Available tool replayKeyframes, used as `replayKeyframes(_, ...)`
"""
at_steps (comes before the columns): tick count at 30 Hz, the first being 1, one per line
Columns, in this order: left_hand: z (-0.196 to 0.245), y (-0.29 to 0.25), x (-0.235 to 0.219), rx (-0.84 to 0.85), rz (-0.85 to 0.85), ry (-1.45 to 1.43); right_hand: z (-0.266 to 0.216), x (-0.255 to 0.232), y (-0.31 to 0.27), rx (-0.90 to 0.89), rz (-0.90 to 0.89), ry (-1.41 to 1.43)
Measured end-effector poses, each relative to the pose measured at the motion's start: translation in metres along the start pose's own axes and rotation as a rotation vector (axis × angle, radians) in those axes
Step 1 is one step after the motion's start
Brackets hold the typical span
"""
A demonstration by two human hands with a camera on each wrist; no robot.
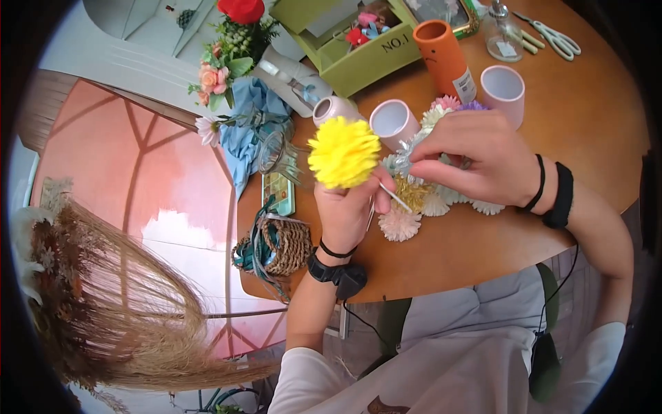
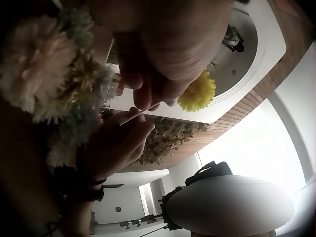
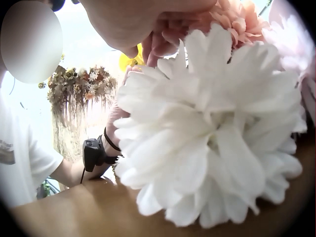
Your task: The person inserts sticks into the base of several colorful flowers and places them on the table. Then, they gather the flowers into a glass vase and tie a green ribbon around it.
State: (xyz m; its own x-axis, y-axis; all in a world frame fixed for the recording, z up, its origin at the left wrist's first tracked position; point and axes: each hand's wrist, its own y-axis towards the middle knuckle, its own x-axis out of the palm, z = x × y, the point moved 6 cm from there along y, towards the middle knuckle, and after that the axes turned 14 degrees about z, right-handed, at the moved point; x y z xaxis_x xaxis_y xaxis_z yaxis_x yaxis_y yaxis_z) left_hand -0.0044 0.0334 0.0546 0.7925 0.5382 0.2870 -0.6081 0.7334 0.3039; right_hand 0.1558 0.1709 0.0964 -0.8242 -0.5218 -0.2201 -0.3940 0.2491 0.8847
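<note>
My left hand (image 1: 345, 210) holds a yellow flower (image 1: 343, 153) upright, fingers curled round its thin white stem (image 1: 395, 197). The yellow flower (image 2: 198, 92) also shows beside that hand in the left wrist view. My right hand (image 1: 479, 155) is bent over a cluster of artificial flowers; its thumb and forefinger come together at a silvery tinsel flower (image 1: 403, 160), and whether they pinch it is unclear. Around it lie a gold tinsel flower (image 1: 412, 194), a pale pink flower (image 1: 399, 225) and white ones. A large white flower (image 3: 210, 131) hides much of the right wrist view.
Pink-rimmed cups (image 1: 394, 121), an orange cylinder (image 1: 445, 58) and a green box (image 1: 369, 58) stand beyond the hands. A glass vase (image 1: 277, 153) and a wicker basket (image 1: 288, 247) are on the left. White-handled scissors (image 1: 560, 43) lie at the far right.
</note>
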Motion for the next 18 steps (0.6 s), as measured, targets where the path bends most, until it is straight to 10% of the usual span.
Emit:
replayKeyframes(7, -0.003, -0.006, 0.005, -0.089, 0.067, 0.12, 0.002, -0.009, 0.008, 0.218, 0.076, 0.052)
replayKeyframes(18, -0.011, -0.002, -0.002, -0.116, 0.045, 0.233, -0.001, 0.0, 0.005, -0.091, -0.019, 0.049)
